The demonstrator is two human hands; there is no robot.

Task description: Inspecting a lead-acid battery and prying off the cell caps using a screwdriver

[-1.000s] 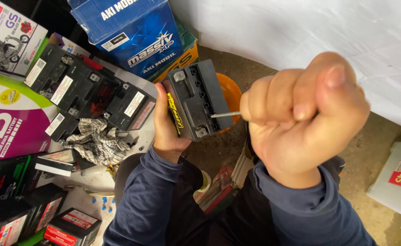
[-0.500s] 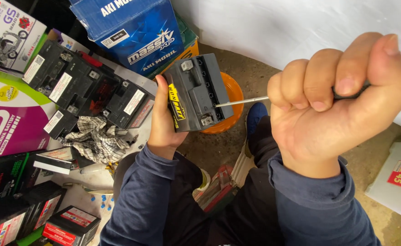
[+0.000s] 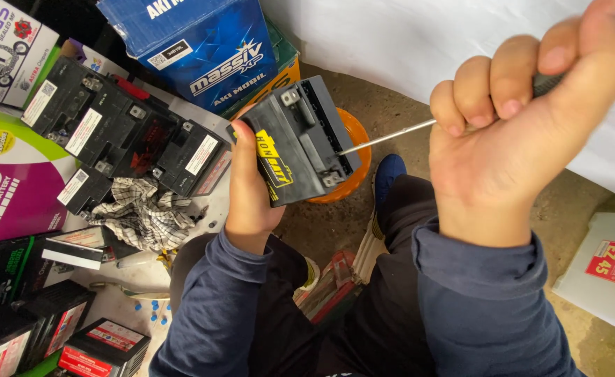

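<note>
My left hand (image 3: 248, 188) grips a small black battery (image 3: 300, 139) with a yellow label on its side, tilted so its top faces right. My right hand (image 3: 524, 132) is closed in a fist around the handle of a screwdriver (image 3: 384, 138). Its thin metal shaft runs left and its tip touches the battery's top near the right edge. Beneath the battery sits an orange round container (image 3: 353, 150), mostly hidden. Both arms wear dark blue sleeves.
Several black batteries (image 3: 119, 132) lie at the left beside a checked rag (image 3: 143, 213). A blue carton (image 3: 195, 49) stands at the top, more boxed batteries (image 3: 42, 321) at lower left, a white sheet (image 3: 405, 42) at upper right and a pale case (image 3: 601, 272) at the right.
My right hand has drawn back to the right and upward, exposing more of the screwdriver shaft. The battery has stayed in my left hand, turned a little.
</note>
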